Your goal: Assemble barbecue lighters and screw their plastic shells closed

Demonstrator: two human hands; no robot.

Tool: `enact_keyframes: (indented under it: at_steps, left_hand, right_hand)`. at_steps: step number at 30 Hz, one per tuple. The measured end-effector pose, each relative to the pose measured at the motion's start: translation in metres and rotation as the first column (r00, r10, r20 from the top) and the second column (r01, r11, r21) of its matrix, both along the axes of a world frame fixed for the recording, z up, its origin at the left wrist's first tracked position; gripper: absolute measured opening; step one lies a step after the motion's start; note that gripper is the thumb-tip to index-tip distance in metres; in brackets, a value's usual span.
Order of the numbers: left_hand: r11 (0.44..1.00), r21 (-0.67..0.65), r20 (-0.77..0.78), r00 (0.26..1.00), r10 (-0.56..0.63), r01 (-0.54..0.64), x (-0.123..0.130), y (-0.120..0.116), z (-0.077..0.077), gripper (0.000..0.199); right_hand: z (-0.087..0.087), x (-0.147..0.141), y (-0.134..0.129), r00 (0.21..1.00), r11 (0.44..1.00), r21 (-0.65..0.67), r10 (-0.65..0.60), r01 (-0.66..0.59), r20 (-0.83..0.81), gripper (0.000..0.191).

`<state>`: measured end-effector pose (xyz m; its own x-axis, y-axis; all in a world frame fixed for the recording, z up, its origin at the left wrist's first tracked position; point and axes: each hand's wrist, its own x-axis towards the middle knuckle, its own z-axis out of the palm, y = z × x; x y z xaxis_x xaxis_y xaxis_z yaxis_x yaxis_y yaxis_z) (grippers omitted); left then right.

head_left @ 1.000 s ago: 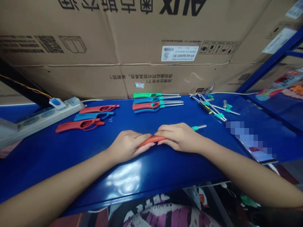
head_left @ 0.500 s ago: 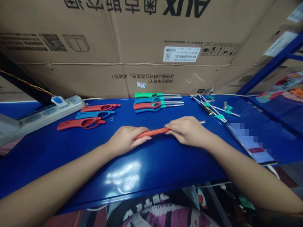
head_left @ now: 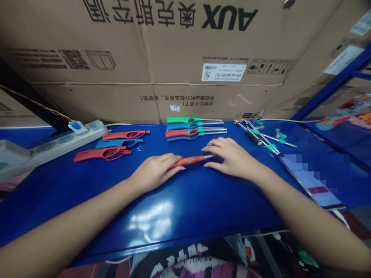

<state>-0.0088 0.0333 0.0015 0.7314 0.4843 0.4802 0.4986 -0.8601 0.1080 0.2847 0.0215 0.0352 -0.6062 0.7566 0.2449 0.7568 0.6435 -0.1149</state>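
Note:
My left hand (head_left: 153,172) is closed on the handle of an orange-red gas lighter (head_left: 189,160), which lies nearly level above the blue table. A short piece of its metal tube shows at the right end. Around that tube my right hand (head_left: 233,159) is spread, thumb and fingers apart. Whether it touches the tube is hard to tell. Beyond the hands lies a row of lighters with metal tubes, among them a green lighter (head_left: 179,120) and a red lighter (head_left: 181,133). To the left are lighter handles without tubes: two red, with a blue handle (head_left: 116,143) between them.
Small screws (head_left: 138,148) lie beside the handles. A power strip (head_left: 55,144) runs along the left. At right are loose metal tubes with green ends (head_left: 271,147), a black-yellow screwdriver (head_left: 254,137) and a phone (head_left: 311,181). A cardboard box (head_left: 179,69) stands behind.
My right hand has loosened from the lighter's front end and its fingers have spread, baring the metal tube. My left hand keeps its hold. The view has tilted up slightly.

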Motion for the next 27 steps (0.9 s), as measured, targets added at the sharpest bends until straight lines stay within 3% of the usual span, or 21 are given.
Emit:
enact_keyframes:
  at_steps: [4, 9, 13, 18, 27]
  left_hand:
    - [0.999, 0.039, 0.036, 0.999, -0.007, 0.006, -0.006, 0.007, 0.003, 0.032]
    - [0.998, 0.062, 0.032, 0.999, -0.015, 0.013, -0.007, 0.008, 0.003, 0.032]
    - [0.998, 0.068, 0.052, 0.999, -0.018, 0.014, -0.007, 0.008, 0.004, 0.031]
    - [0.989, 0.144, 0.028, 0.999, -0.018, 0.014, -0.008, 0.008, 0.004, 0.029]
    - [0.947, 0.309, -0.015, 0.996, -0.087, 0.087, 0.002, -0.006, 0.004, 0.022]
  right_hand:
    - [0.005, 0.019, 0.009, 0.999, 0.999, 0.005, -0.036, 0.036, 0.001, 0.023]
    - [0.006, 0.028, 0.013, 0.998, 0.999, 0.033, -0.037, 0.039, -0.049, 0.031]
    - [0.011, 0.032, 0.014, 0.998, 0.997, 0.062, -0.048, 0.05, -0.033, 0.006]
    - [0.011, 0.029, 0.011, 0.996, 0.997, -0.009, 0.076, -0.076, -0.045, 0.012]
    - [-0.009, -0.01, -0.001, 0.976, 0.966, -0.143, 0.215, -0.216, -0.021, 0.025]
